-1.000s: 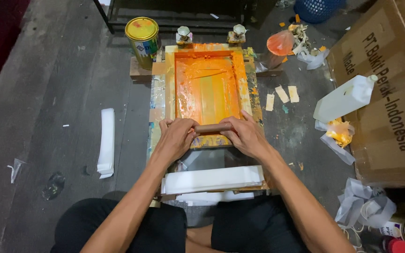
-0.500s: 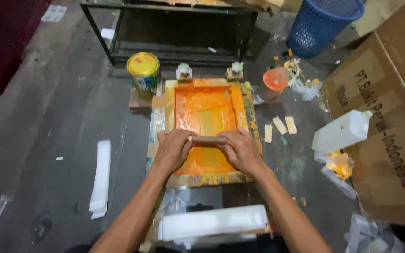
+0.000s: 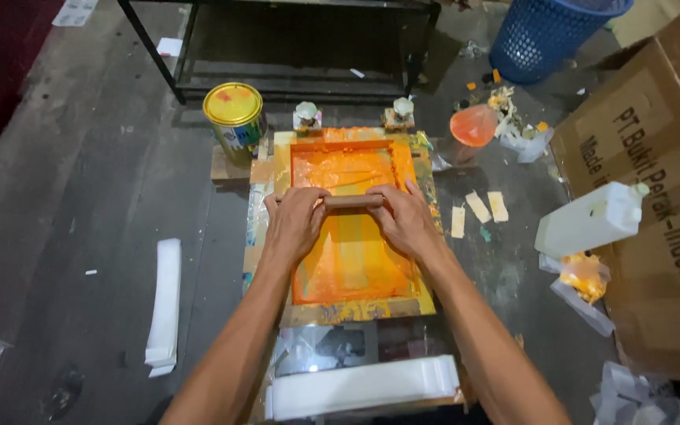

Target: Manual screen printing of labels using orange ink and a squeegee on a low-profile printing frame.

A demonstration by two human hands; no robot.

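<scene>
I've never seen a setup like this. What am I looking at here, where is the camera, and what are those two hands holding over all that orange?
The camera sits on a person's head and looks down, so the two bare arms are that person's own. There is no machine. The left hand and right hand both grip a wooden squeegee, a bar held crosswise on a printing screen frame whose mesh is covered in orange ink. The frame lies flat on the grey floor, hinged at its far edge by two small clamps. Around it: a yellow-lidded paint can at the far left, a blue plastic basket and cardboard boxes to the right, a white plastic jug lying on its side, and a white stack of bags or sheets nearest the person.
</scene>
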